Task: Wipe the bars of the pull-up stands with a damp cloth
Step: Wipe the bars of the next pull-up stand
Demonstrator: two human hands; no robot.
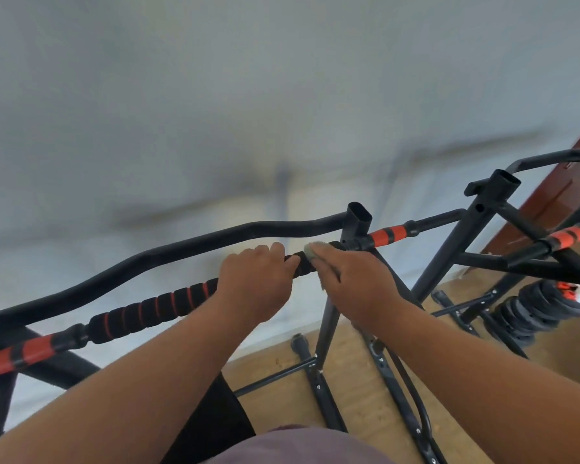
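— Any writing or brand on the stand?

— None I can read. The bar has black foam with red rings, and orange-and-black tape at its ends.

— Your hands?

— My left hand is clenched round the bar's foam. My right hand lies beside it, near the upright post, its grip pressing the cloth onto the bar.

— What else is around?

— A curved black bar runs behind, against a pale wall. A second stand is to the right, with stacked weight plates on the wood floor beyond it.

— Anything hard to make out?

— The cloth is mostly hidden under my fingers; only a pale edge shows. The wall is blurred.
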